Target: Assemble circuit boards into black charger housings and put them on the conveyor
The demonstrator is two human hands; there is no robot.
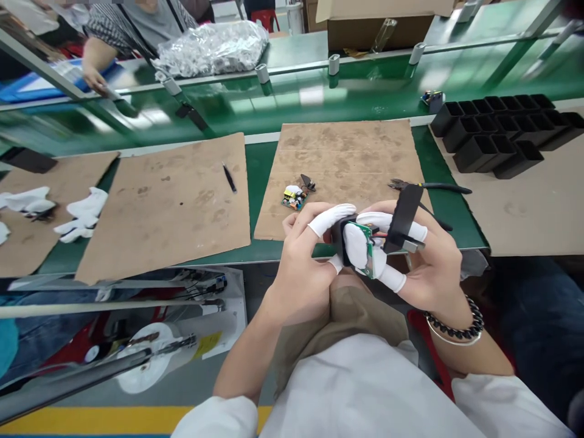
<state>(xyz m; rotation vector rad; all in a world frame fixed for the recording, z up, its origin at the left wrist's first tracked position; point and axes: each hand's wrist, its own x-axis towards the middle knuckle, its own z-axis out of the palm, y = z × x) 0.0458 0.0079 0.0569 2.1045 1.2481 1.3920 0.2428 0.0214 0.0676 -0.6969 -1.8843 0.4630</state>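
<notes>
Both hands meet just below the table's front edge. My left hand point(305, 255), with white finger cots, is closed around a black plastic housing point(340, 238). My right hand point(420, 261) grips a green circuit board point(370, 252) that sits at the housing's mouth, with red wires running to a black cover piece point(403, 218) standing up between my fingers. A second circuit board point(294, 197) with yellow and white parts lies on the brown cardboard sheet point(347, 158) just beyond my hands.
Black cutters point(426, 187) lie at the cardboard's right edge. Several empty black housings point(502, 131) are stacked at the right. A black pen point(229, 178) rests on the left cardboard. White gloves point(82, 213) lie far left. Another person's arm point(93, 67) works across the green conveyor.
</notes>
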